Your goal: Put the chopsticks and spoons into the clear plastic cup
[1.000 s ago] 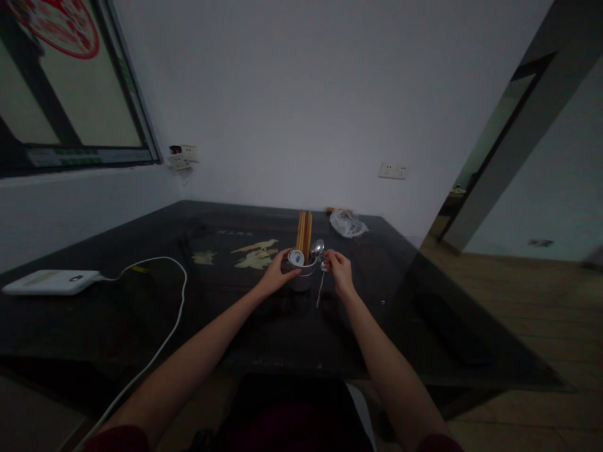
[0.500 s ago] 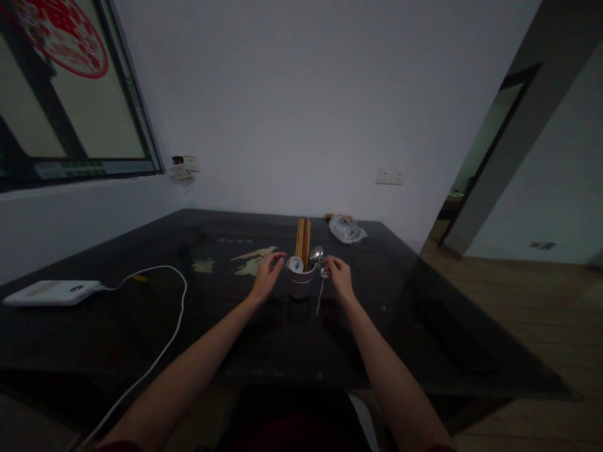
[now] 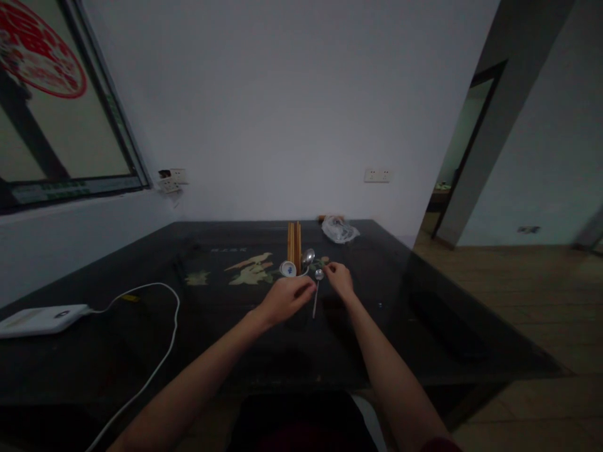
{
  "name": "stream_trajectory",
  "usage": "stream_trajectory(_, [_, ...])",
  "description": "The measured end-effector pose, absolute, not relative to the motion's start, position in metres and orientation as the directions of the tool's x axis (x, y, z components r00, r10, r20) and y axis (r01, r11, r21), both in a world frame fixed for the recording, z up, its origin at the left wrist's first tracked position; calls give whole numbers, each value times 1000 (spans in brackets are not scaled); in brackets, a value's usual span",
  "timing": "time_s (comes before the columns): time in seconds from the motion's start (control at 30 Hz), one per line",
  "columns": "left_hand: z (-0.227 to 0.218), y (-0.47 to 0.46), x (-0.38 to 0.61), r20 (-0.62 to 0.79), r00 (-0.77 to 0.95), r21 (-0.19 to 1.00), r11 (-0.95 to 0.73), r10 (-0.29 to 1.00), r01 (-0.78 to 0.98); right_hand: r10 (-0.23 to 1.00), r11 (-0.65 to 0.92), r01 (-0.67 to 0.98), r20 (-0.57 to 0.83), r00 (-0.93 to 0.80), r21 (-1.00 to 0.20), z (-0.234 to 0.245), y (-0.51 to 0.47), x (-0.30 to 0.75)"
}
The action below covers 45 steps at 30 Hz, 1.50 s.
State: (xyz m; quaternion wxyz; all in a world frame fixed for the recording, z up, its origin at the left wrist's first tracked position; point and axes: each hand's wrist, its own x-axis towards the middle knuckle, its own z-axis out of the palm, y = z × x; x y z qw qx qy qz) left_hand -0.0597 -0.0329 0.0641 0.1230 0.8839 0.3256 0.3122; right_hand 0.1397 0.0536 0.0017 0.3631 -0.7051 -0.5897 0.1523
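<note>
My left hand (image 3: 291, 297), its fingers half bent, reaches in front of the cup, fingertips right beside the handle of a metal spoon (image 3: 315, 302). I cannot tell whether they touch it. The spoon appears to lie on the table, bowl end away from me. Just right of that bowl is my right hand (image 3: 341, 279), fingers loosely curved with nothing visible in them. Behind my left hand the cup is mostly hidden; wooden chopsticks (image 3: 294, 246), another metal spoon (image 3: 308, 257) and a white piece with a blue mark (image 3: 288, 269) stick out of it.
The dark table (image 3: 254, 358) bears a clear plastic bag (image 3: 340, 230) near the wall. On the left lie a white device (image 3: 44, 319) and its white cable (image 3: 170, 342). A dark flat object (image 3: 447, 326) lies at the right. Wall sockets (image 3: 377, 175) are above the table.
My left hand has moved right and nearer to me, from the cup's left side to across its front. My right hand stays by the spoon's bowl. The view has shifted slightly.
</note>
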Motion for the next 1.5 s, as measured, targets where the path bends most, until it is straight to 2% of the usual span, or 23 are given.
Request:
stream_trajectory(0.07, [63,-40,-40,333,660,292,-739,673,606,950,-71,746,183,253,-662,2,53,142])
stream_trajectory(0.2, [49,-37,-5,184,576,28,-590,796,807,963,-147,791,98,252,-594,1,53,146])
stream_trajectory(0.3, [35,-27,10,129,520,-53,-518,844,854,965,-183,809,55,256,-558,-2,53,146])
stream_trajectory(0.53, [11,-10,11,52,455,-72,-451,889,889,974,-169,828,37,222,-534,-3,52,144])
stream_trajectory(0.73, [9,-11,3,25,446,-65,-444,894,894,976,-169,841,29,214,-514,-2,50,145])
stream_trajectory(1.2, [23,-44,-29,-120,564,-40,-572,817,819,954,-258,855,20,299,-450,-3,46,151])
stream_trajectory(1.5, [22,-26,5,-10,455,-32,-455,890,890,961,-241,862,13,275,-446,-3,47,150])
